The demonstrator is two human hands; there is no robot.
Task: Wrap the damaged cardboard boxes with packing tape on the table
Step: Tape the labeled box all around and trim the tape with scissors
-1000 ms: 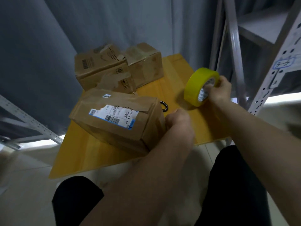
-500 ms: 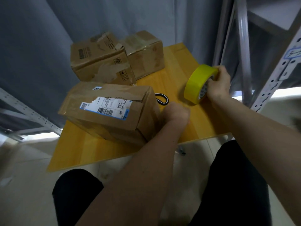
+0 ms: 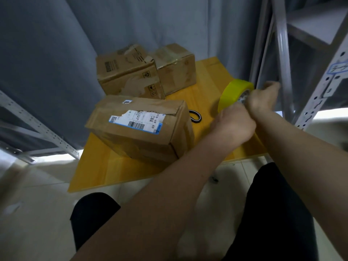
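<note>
Ok, both hands on the tape roll, boxes waiting on the table.
Landmark = front box (image 3: 140, 129) with the torn shipping label (image 3: 136, 121): lies on the yellow table (image 3: 105, 170), nearest the person. Behind it, two more boxes (image 3: 130, 72) (image 3: 176, 66) touching side by side at the table's far end. Just right of the front box, a small black loop (image 3: 195, 116) on the tabletop. Further right, yellow tape roll (image 3: 232, 94) standing on edge. Left hand (image 3: 234, 125) curled at the roll's lower edge; exact grip cannot tell. Right hand (image 3: 262, 99) grips the roll from its right side. Metal shelf frame (image 3: 282, 59) right of everything.
</note>
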